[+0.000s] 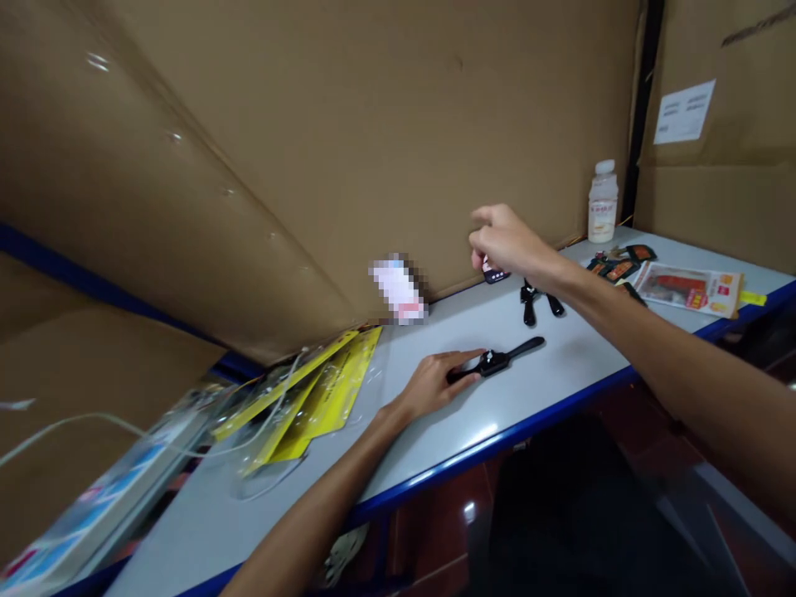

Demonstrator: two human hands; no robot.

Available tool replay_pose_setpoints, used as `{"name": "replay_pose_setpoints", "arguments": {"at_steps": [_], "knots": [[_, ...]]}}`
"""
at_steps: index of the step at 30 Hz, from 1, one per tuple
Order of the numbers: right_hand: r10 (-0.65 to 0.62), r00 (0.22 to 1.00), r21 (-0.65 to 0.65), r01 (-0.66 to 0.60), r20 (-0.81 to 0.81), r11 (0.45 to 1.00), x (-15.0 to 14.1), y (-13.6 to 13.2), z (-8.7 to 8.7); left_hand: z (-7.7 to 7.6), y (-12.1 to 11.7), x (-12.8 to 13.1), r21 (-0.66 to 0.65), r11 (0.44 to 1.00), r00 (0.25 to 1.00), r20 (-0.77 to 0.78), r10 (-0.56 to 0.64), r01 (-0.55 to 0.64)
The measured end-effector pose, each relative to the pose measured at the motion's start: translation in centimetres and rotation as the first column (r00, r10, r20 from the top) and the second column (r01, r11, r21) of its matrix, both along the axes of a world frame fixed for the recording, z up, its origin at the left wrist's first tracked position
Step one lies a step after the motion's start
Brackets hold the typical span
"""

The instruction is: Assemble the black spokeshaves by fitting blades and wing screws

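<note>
Yellow packages (336,398) in clear wrapping lie on the left part of the worktop (578,340), with a white cable (84,417) running over them. A blurred pale panel (398,286) stands beyond. At the right are a white bottle (602,217), dark pieces with orange faces (622,269) and a flat packet (677,290). The right forearm (615,311) crosses above the worktop and partly covers further black handles (528,308).

The black tool (494,361) lies near the middle of the worktop, its long axis roughly parallel to the front edge. Its free handle points right. The left hand (431,383) pinches the opposite handle between thumb and fingers. The right hand (505,240) is raised, fingers partly curled, in front of a small dark object (496,274); whether it grips anything cannot be told.

The worktop is pale grey, glossy and blue-edged. Cardboard (373,149) screens its far side; the floor (435,531) below is reddish tile
</note>
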State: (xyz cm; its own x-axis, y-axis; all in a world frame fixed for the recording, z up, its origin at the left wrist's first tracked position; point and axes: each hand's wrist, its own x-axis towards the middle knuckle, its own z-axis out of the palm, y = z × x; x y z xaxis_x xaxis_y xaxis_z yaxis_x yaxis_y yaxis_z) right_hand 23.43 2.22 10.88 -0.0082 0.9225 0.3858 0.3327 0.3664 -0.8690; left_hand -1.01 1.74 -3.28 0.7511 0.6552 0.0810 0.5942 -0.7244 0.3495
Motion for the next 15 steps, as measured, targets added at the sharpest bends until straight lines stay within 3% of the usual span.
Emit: {"name": "replay_pose_setpoints", "arguments": {"at_steps": [2, 5, 9, 12, 15], "knots": [[0.023, 0.987, -0.027, -0.019, 0.162, 0.999, -0.6, -1.2, -1.5, 0.0, -0.3, 0.1, 0.019, 1.0, 0.999, 0.034, -0.013, 0.012], [0.055, 0.908, -0.072, -0.028, 0.415, 0.997, -1.5, -4.1, -5.7, 0.0, -0.5, 0.2, 0.048, 0.998, 0.996, 0.085, -0.038, 0.034], [0.085, 0.807, -0.089, -0.04, 0.585, 0.995, -1.8, -6.8, -10.9, -0.1, -0.4, 0.2, 0.08, 0.996, 0.989, 0.14, -0.055, 0.044], [0.119, 0.796, -0.122, -0.058, 0.594, 0.991, -1.7, -6.9, -12.3, -0.2, -0.4, 0.1, 0.089, 0.995, 0.983, 0.176, -0.055, 0.039], [0.158, 0.821, -0.169, -0.076, 0.548, 0.983, -1.2, -6.1, -12.5, -0.2, -0.4, 0.0, 0.089, 0.995, 0.982, 0.181, -0.055, 0.039]]}}
